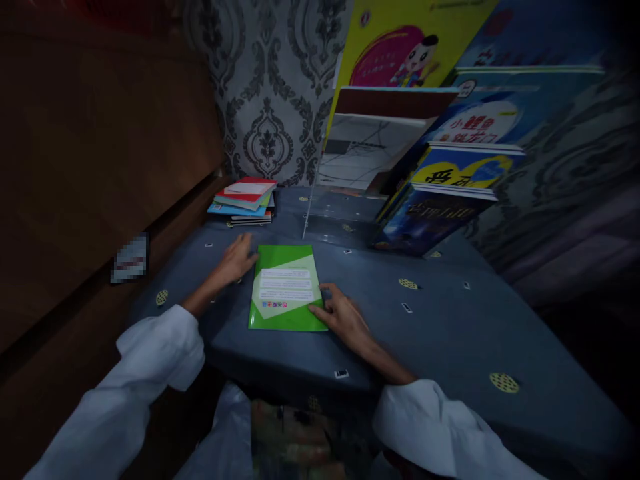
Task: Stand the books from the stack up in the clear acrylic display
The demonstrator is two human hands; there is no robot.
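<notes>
A green book (287, 320) with a pale panel and lines of print lies closed and flat on the table, its writing upside down from where I look. By its upper left corner is my left hand (237, 260), fingers loosely bent and apart, the tips close to the edge; whether they touch it I cannot tell. At the right edge, my right hand (346, 315) rests with thumb and index finger spread, the thumb tip over the cover's margin. Neither hand is closed around anything.
A small stack of books (245, 200) lies at the back left. At the back right, a clear stand (330, 223) and upright books (435, 213) rise before the patterned wall (270, 100). A brown wooden panel (100, 147) borders the blue-grey tablecloth (425, 347) on the left.
</notes>
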